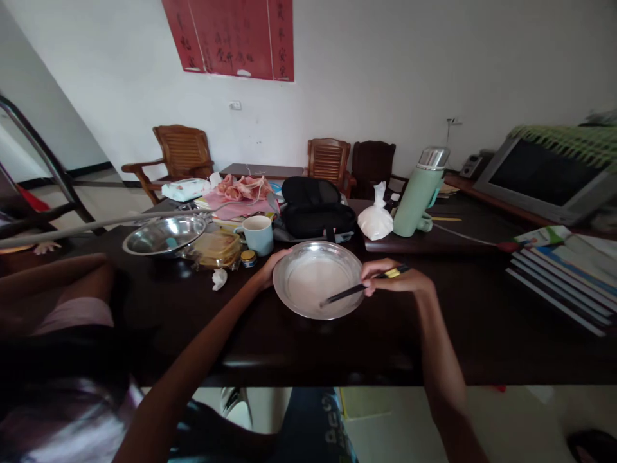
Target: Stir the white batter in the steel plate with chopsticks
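- The person's dark blue trouser leg [308,424] is showing below the table edge, while another person's arm [81,276] is resting at the far left.
- On the dark table [385,350], a shallow metal bowl [285,286] is sitting upright near the middle, holding a smooth white mixture [308,283].
- The right hand [407,281] is holding dark chopsticks [343,294] above the bowl's right rim, its fingers clamping around them; their lower ends are slanting down to the near side of the mixture.
- The left hand [274,269] is touching the bowl's left side; its fingers are partly hiding behind the rim, so I cannot tell how tightly they are closing.
- A crumpled tissue [219,278], a small jar [249,258], a packet of food [216,249] and a pale blue mug [259,236] are standing or lying left of the bowl, with a steel basin [137,242] farther left.
- Stacked books [559,286] are lying well to the right.
- Behind the bowl, a black bag [313,212], a knotted plastic bag [376,222] of white contents and a tilted-looking green flask [414,199] are standing.
- Farther off, wooden chairs [182,151] are lining the wall, and a red poster [236,38] is hanging above.
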Demonstrator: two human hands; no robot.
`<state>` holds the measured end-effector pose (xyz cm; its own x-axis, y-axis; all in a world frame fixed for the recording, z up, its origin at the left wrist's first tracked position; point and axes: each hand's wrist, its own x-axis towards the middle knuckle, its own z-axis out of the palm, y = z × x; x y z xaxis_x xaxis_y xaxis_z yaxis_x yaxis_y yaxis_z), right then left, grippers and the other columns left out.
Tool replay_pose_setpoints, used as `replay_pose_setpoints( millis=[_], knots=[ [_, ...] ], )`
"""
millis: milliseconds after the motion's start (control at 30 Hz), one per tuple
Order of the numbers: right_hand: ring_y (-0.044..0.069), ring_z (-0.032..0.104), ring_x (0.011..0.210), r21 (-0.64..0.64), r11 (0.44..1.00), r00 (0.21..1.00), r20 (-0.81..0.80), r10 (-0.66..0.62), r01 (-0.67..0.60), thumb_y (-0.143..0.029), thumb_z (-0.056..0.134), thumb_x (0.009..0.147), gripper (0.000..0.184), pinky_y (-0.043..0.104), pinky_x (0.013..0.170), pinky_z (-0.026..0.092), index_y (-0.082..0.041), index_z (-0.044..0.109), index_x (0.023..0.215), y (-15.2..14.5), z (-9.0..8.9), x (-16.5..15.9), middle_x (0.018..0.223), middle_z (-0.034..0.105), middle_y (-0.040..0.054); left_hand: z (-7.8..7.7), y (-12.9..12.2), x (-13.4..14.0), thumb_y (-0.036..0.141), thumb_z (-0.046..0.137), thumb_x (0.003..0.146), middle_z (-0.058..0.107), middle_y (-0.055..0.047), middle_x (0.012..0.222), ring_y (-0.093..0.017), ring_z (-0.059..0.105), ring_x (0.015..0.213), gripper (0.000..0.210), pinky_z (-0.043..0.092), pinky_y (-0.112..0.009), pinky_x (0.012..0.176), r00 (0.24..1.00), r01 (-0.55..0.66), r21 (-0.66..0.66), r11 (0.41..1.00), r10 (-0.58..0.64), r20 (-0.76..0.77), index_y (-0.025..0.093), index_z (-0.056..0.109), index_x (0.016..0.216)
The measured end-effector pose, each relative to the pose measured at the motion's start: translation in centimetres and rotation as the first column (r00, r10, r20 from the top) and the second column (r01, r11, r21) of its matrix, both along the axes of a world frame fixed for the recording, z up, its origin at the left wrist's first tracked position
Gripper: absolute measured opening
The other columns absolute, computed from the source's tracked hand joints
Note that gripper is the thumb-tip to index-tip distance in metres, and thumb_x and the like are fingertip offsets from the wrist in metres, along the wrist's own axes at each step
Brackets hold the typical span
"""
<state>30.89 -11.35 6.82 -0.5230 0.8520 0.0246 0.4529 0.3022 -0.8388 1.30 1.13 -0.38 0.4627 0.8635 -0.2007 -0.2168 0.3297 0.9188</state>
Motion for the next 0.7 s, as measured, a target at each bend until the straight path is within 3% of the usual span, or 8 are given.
replay_pose_setpoints(
  millis=[67,133,200,367,433,500,567,700],
  knots=[
    [0.017,0.065,0.076,0.059,0.998,1.000,-0.018,-0.001,0.002,-0.038,0.059,0.082,0.021,0.031,0.070,0.051,-0.018,0.061,0.087,0.3,-0.2,-0.8,0.079,0.069,0.0040,-0.1,0.1,0.0,0.033,0.064,0.075,0.070,-0.005,0.068,-0.019,0.061,0.062,0.022,0.044,-0.029,0.064,1.000,-0.005,0.006,1.000,0.005,0.013,0.014,0.071,0.081],
    [0.017,0.064,0.077,0.151,0.982,0.993,-0.026,-0.115,0.118,-0.037,0.058,0.083,0.019,0.031,0.070,0.050,-0.018,0.060,0.083,0.4,-0.2,-1.0,0.078,0.068,0.0030,-0.2,0.2,-0.1,0.032,0.064,0.075,0.071,-0.005,0.071,-0.020,0.062,0.064,0.022,0.045,-0.030,0.066,0.999,-0.001,0.018,1.000,0.000,0.035,0.014,0.071,0.084],
    [0.017,0.064,0.072,0.162,0.965,0.978,-0.017,-0.207,0.207,-0.036,0.057,0.084,0.020,0.030,0.068,0.050,-0.018,0.059,0.077,0.3,-0.1,-0.4,0.072,0.067,0.0025,-0.2,0.2,0.0,0.032,0.063,0.076,0.071,-0.005,0.071,-0.020,0.062,0.064,0.023,0.045,-0.031,0.067,0.999,0.007,0.008,1.000,-0.007,0.037,0.014,0.071,0.086],
    [0.017,0.066,0.072,-0.019,0.999,0.999,-0.020,-0.032,0.032,-0.036,0.059,0.082,0.019,0.030,0.068,0.051,-0.017,0.059,0.083,0.2,0.0,-0.4,0.075,0.069,0.0032,-0.1,0.1,0.0,0.032,0.062,0.076,0.071,-0.005,0.067,-0.019,0.061,0.062,0.021,0.046,-0.030,0.064,1.000,0.010,-0.021,1.000,-0.010,0.014,0.014,0.071,0.081],
    [0.018,0.066,0.076,0.031,0.998,0.998,-0.031,-0.059,0.060,-0.035,0.059,0.082,0.018,0.030,0.070,0.051,-0.018,0.059,0.084,0.3,-0.1,-0.7,0.078,0.069,0.0028,-0.1,0.1,0.0,0.033,0.061,0.076,0.071,-0.005,0.068,-0.019,0.061,0.063,0.023,0.046,-0.029,0.064,0.999,0.021,-0.013,1.000,-0.020,0.025,0.014,0.071,0.083],
    [0.017,0.065,0.075,0.095,0.981,0.985,-0.033,-0.168,0.171,-0.035,0.059,0.082,0.018,0.029,0.069,0.050,-0.017,0.059,0.081,0.2,0.0,-0.5,0.075,0.068,0.0021,-0.1,0.1,0.0,0.033,0.061,0.076,0.072,-0.005,0.069,-0.019,0.062,0.064,0.024,0.047,-0.029,0.064,0.999,0.029,0.002,1.000,-0.029,0.041,0.014,0.071,0.087],
    [0.016,0.065,0.070,0.081,0.972,0.975,-0.023,-0.220,0.221,-0.036,0.060,0.082,0.019,0.029,0.066,0.051,-0.017,0.059,0.078,0.0,0.1,0.1,0.070,0.067,0.0021,-0.1,0.1,0.0,0.033,0.062,0.076,0.072,-0.005,0.070,-0.019,0.062,0.063,0.025,0.046,-0.029,0.064,0.999,0.026,0.014,1.000,-0.027,0.044,0.014,0.071,0.090],
    [0.017,0.068,0.070,-0.037,0.997,0.996,-0.054,-0.072,0.071,-0.038,0.059,0.082,0.021,0.031,0.068,0.053,-0.016,0.059,0.082,0.1,-0.1,-0.2,0.072,0.069,0.0030,0.0,0.1,0.0,0.033,0.062,0.077,0.071,-0.004,0.067,-0.018,0.061,0.059,0.023,0.045,-0.029,0.061,1.000,0.001,-0.009,1.000,-0.001,0.003,0.013,0.071,0.086]
  ],
)
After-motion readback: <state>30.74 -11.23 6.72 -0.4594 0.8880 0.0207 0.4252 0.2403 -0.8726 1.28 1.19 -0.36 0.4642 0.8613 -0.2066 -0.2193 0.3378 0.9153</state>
